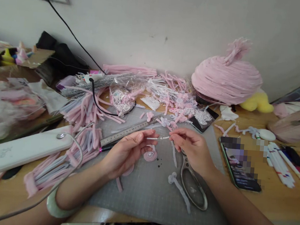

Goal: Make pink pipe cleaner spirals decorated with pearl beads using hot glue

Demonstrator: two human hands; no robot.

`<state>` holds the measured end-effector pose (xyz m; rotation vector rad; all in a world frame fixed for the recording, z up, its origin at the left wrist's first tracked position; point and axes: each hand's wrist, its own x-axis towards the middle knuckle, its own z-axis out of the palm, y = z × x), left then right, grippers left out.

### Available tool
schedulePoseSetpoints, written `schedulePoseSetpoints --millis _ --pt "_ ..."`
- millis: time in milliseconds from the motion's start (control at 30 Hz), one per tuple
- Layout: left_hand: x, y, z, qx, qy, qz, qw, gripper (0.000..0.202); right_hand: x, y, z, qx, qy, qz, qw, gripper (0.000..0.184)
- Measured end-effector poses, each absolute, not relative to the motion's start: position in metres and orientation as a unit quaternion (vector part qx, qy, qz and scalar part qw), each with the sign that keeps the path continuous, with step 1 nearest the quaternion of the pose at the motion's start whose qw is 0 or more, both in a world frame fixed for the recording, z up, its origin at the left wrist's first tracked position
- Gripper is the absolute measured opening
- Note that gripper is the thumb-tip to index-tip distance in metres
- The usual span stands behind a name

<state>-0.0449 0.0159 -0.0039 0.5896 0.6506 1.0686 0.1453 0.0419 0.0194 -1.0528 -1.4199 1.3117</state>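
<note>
A short string of small white beads [158, 138] stretches between my two hands above the grey cutting mat [138, 191]. My left hand [129, 147] pinches its left end between thumb and fingers. The right end is pinched in the fingertips of my right hand [192, 148]. Below the string lies a pink round piece [150, 156] with beads at its centre. Scissors [193, 188] rest under my right hand, their blades mostly hidden. A pale flower on a fuzzy stem [181, 193] lies beside them. Behind my left hand are a metal ruler [128, 128] and a dark pen [108, 146].
Pink and grey fuzzy stems [85, 111] and a bag of beads [122, 101] crowd the back. At left lies a white power bank [30, 150] with a cable crossing my left forearm. A phone [239, 164] and several white markers [280, 166] lie right.
</note>
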Motion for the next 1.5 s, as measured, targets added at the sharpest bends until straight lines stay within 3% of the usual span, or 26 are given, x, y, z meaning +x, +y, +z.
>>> schedulePoseSetpoints --millis 267,600,900,1133,1400,1500 --pt "-0.037 0.009 -0.005 0.306 0.352 0.434 0.771 0.031 0.139 0.035 0.015 -0.42 -0.6 0.52 0.44 0.01" --pt "-0.036 0.011 -0.001 0.349 0.35 0.441 0.75 0.026 0.135 0.036 0.006 -0.374 -0.673 0.458 0.444 0.006" --pt "-0.035 0.009 0.0 0.345 0.341 0.409 0.773 0.015 0.131 0.033 0.007 -0.349 -0.63 0.55 0.422 0.007" --pt "-0.037 0.012 -0.003 0.364 0.361 0.417 0.751 0.013 0.139 0.037 0.011 -0.418 -0.575 0.536 0.456 0.008" --pt "-0.038 0.011 -0.008 0.435 0.369 0.386 0.725 0.015 0.141 0.038 0.012 -0.372 -0.642 0.533 0.407 0.011" --pt "-0.036 0.01 -0.007 0.441 0.381 0.422 0.695 0.032 0.141 0.039 0.01 -0.363 -0.64 0.541 0.407 0.012"
